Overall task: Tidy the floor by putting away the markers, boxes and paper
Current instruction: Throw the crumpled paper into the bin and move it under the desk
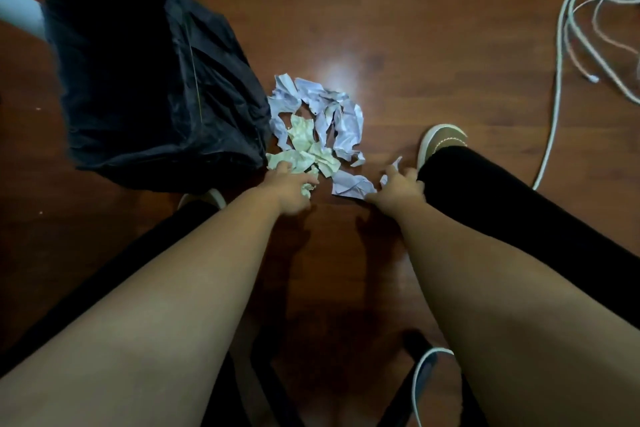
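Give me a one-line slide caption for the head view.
Both hands, left hand and right hand, gather crumpled paper beside a black-lined bin on the wooden floor.

Prob. a home or office room: dark wood-look laminate floor point(415, 28), bin w/ black liner bag point(149, 80), loose white cables point(568, 45) trailing on floor, crumpled paper point(322, 125) scattered nearby.

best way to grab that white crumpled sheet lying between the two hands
Judging by its pose, pinch the white crumpled sheet at its raised creased right edge, coming from the right, where the right hand already touches it. It lies low on the floor, so folds give better purchase than flat parts.
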`<state>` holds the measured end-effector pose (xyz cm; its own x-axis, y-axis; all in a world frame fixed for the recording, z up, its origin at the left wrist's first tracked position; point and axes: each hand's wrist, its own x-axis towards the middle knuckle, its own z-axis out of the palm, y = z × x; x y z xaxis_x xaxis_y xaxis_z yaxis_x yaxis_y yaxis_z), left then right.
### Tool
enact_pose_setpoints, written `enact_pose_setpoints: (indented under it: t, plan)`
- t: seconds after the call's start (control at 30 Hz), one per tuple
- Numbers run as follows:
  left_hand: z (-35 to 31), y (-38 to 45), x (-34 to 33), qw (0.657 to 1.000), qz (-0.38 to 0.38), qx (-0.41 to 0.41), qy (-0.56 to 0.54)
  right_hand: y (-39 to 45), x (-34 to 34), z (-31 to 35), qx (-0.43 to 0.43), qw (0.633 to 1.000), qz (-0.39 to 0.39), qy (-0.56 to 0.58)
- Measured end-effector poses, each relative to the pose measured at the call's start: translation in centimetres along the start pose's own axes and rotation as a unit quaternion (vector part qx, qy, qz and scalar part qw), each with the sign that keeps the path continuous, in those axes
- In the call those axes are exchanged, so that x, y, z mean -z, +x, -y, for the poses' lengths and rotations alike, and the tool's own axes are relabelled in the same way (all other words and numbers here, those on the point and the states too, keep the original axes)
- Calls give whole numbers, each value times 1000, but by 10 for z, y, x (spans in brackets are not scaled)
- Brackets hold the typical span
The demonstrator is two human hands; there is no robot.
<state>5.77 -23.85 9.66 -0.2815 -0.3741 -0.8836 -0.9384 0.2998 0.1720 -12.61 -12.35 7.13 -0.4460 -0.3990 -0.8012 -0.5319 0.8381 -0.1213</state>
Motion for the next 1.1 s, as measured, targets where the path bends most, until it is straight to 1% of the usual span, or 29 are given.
enact_pose_setpoints:
  t: [0.1,0.17,0.23,0.3,0.33,0.43,0.57,0.63,0.73,0.83,0.93,1.0,1.1]
  plan:
    - [2,23,-12,999,28,26,33,16,-16,-10,-17,1000,11,24]
    - [5,38,-19,998,21,25,62,23,-24,-15,-20,998,15,56]
    - [7,53,-22,995,-20,-2,100,30,-30,-15,-10,996,8,83]
    - [7,68,-23,991,-65,-31,114,37,-37,-13,16,995,-4,95]
    - [6,74,-24,990,-76,-40,115,40,-39,-11,29,995,-11,90]
    - [4,90,-29,988,-59,-47,131,49,-41,-1,56,997,-27,48]
    - [-4,98,-30,992,-39,-26,119,61,-34,21,132,989,-41,-58]
    - [-6,97,-29,992,-40,-20,122,68,-28,30,165,978,-29,-124]
    - [-4,93,-30,989,-37,-25,138,78,-21,32,178,962,7,-205]
    - [-2,93,-38,981,-35,-33,187,87,-21,27,195,953,11,-232]
    - [-2,95,-49,974,-13,-41,222,95,-24,22,203,946,12,-251]
    - [-3,97,-53,970,-4,-43,239,99,-24,21,215,946,20,-243]
    - [-8,101,-53,965,12,-38,261,104,-18,19,222,948,52,-223]
